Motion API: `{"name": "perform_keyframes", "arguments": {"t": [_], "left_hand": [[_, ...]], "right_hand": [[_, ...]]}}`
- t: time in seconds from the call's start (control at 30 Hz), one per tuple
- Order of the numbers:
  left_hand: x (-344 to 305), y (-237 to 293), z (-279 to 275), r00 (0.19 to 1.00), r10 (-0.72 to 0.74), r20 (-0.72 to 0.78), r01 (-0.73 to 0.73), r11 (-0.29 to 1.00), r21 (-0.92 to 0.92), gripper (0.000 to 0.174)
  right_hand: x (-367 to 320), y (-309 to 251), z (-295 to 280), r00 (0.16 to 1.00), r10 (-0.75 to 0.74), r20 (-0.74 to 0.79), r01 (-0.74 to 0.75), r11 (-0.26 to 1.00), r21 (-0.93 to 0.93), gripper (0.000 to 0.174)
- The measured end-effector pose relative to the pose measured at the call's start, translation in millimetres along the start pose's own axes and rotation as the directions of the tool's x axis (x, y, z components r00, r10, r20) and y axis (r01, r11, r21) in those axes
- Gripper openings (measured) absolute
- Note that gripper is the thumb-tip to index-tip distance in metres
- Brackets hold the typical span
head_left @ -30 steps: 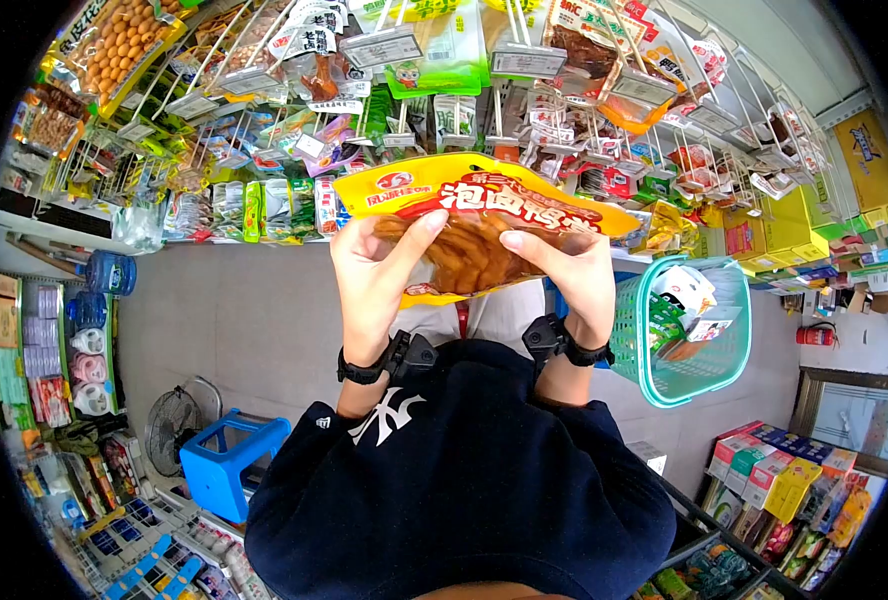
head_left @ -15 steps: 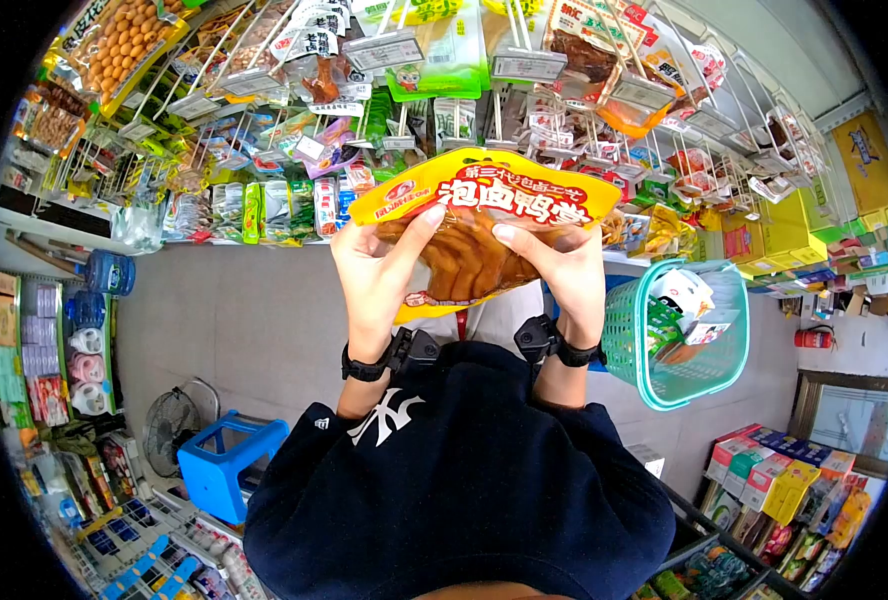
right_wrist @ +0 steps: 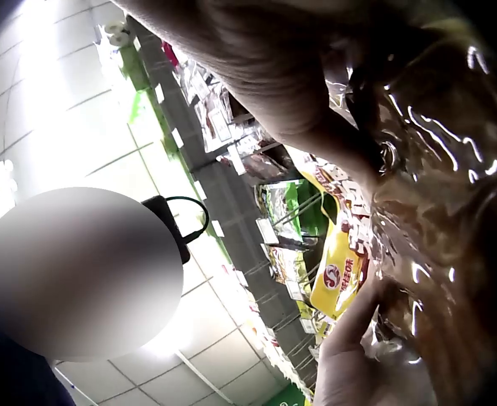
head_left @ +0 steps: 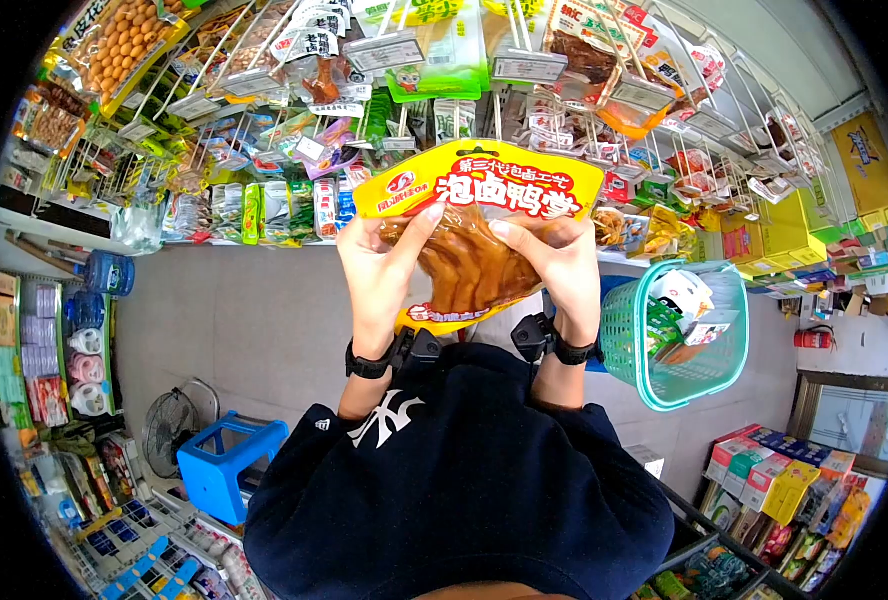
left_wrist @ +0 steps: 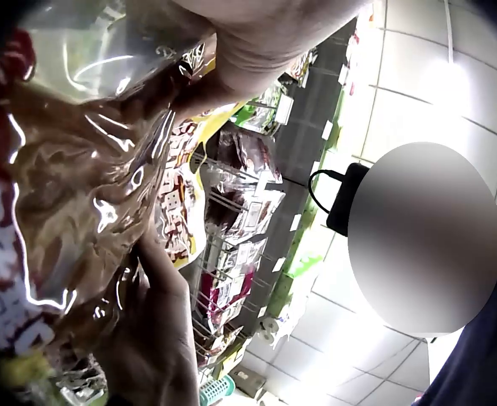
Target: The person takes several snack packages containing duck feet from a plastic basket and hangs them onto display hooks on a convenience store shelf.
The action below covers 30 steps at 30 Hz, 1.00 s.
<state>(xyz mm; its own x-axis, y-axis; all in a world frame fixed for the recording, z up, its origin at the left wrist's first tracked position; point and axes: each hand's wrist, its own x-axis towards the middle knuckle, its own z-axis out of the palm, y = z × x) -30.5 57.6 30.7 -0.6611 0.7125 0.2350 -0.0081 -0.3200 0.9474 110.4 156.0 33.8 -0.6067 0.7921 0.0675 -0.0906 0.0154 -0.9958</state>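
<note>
A yellow packet [head_left: 479,262] with a clear window over brown food faces up between both hands in the head view. The left hand [head_left: 379,270] grips its left side, thumb on the window and fingers behind. On the right side, the right hand [head_left: 564,272] pinches it the same way, and those fingertips are hidden behind the packet. In the left wrist view the shiny window [left_wrist: 96,203] of the packet fills the left part; the right wrist view has its wrinkled film [right_wrist: 443,194] on the right.
Racks of hanging snack packets [head_left: 444,60] run across the top. A teal basket [head_left: 699,380] holding several packets stands at the right. At lower left are a blue stool [head_left: 214,470] and a fan [head_left: 172,425]; stacked boxes [head_left: 764,465] sit at lower right.
Both hands have tilted the packet, so its printed top edge has risen and more of its front shows. The two hands have drawn slightly closer together, their grip kept.
</note>
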Motion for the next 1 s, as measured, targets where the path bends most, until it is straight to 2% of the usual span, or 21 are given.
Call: {"name": "perform_keyframes", "arguments": {"t": [0.07, 0.1, 0.13, 0.2, 0.23, 0.27, 0.33, 0.4, 0.47, 0.5, 0.57, 0.6, 0.63, 0.7, 0.73, 0.77, 0.9, 1.0], "left_hand": [[1.7, 3.8, 0.8, 0.997, -0.066, 0.045, 0.069, 0.995, -0.07, 0.02], [1.2, 4.6, -0.8, 0.993, -0.076, 0.089, 0.083, 0.994, -0.07, 0.028], [1.6, 5.8, -1.5, 0.993, -0.076, 0.088, 0.082, 0.994, -0.07, 0.028], [2.9, 8.3, -2.5, 0.965, -0.093, 0.244, 0.132, 0.98, -0.148, 0.038], [1.3, 4.9, -7.4, 0.945, -0.119, 0.303, 0.155, 0.983, -0.097, 0.045], [-4.6, 13.3, -10.2, 0.874, -0.288, 0.39, 0.298, 0.954, 0.035, 0.044], [-6.5, 3.7, -12.3, 0.852, -0.27, 0.448, 0.269, 0.961, 0.068, 0.04], [-8.8, -6.6, -14.5, 0.87, -0.27, 0.412, 0.269, 0.961, 0.063, 0.035], [-7.8, -2.6, -14.2, 0.891, -0.202, 0.406, 0.179, 0.979, 0.094, 0.032], [-8.0, 1.4, -12.0, 0.892, -0.201, 0.405, 0.179, 0.979, 0.094, 0.032], [-9.4, 10.4, -6.9, 0.917, -0.227, 0.329, 0.268, 0.96, -0.084, 0.031], [-8.8, 11.6, -6.9, 0.916, -0.228, 0.331, 0.27, 0.959, -0.084, 0.031], [-7.8, 12.5, -7.8, 0.929, -0.204, 0.31, 0.229, 0.972, -0.044, 0.032], [-8.4, 11.1, -9.4, 0.953, -0.156, 0.261, 0.162, 0.987, -0.001, 0.031], [-8.4, 11.1, -8.9, 0.953, -0.156, 0.261, 0.162, 0.987, -0.002, 0.031], [-8.4, 11.3, -8.0, 0.958, -0.147, 0.248, 0.162, 0.986, -0.041, 0.031], [-7.1, 14.1, -9.2, 0.963, -0.116, 0.245, 0.133, 0.99, -0.056, 0.031], [-7.5, 15.8, -9.7, 0.967, -0.105, 0.234, 0.118, 0.992, -0.04, 0.032]], "right_hand": [[1.3, 1.9, -3.6, 0.998, -0.016, -0.055, 0.017, 1.0, 0.017, 0.016], [1.4, 5.2, -5.7, 0.997, 0.002, -0.074, -0.001, 1.0, 0.018, 0.017], [1.8, 6.0, -6.7, 0.996, 0.02, -0.092, -0.018, 1.0, 0.02, 0.017], [0.7, -2.8, -8.8, 0.989, -0.006, -0.147, 0.014, 0.998, 0.054, 0.018], [1.7, -4.9, -10.2, 0.987, -0.016, -0.163, 0.031, 0.995, 0.092, 0.019], [2.1, -5.8, -11.6, 0.983, -0.025, -0.182, 0.049, 0.99, 0.133, 0.02], [4.3, -5.8, -13.3, 0.977, -0.049, -0.208, 0.075, 0.99, 0.118, 0.021], [6.4, -5.7, -16.3, 0.978, -0.056, -0.2, 0.086, 0.986, 0.141, 0.021], [6.6, -9.0, -13.3, 0.972, -0.101, -0.212, 0.158, 0.95, 0.268, 0.02], [7.4, -7.6, -17.9, 0.979, -0.134, -0.154, 0.177, 0.932, 0.318, 0.024], [3.4, -15.9, -19.0, 0.989, -0.116, -0.095, 0.143, 0.923, 0.358, 0.026], [0.9, -18.8, -19.6, 0.994, -0.1, -0.036, 0.106, 0.912, 0.397, 0.028], [-0.4, -14.6, -22.6, 0.998, -0.054, -0.016, 0.056, 0.925, 0.376, 0.031], [-3.5, -12.9, -23.2, 0.996, -0.088, 0.022, 0.077, 0.944, 0.322, 0.031], [-4.9, -14.6, -22.2, 0.991, -0.121, 0.063, 0.1, 0.958, 0.268, 0.031], [-6.9, -15.1, -25.0, 0.99, -0.08, 0.115, 0.048, 0.965, 0.259, 0.031], [-10.4, -15.4, -25.5, 0.983, -0.062, 0.171, 0.025, 0.977, 0.212, 0.027], [-11.2, -16.1, -22.8, 0.982, -0.094, 0.161, 0.052, 0.967, 0.248, 0.028]]}}
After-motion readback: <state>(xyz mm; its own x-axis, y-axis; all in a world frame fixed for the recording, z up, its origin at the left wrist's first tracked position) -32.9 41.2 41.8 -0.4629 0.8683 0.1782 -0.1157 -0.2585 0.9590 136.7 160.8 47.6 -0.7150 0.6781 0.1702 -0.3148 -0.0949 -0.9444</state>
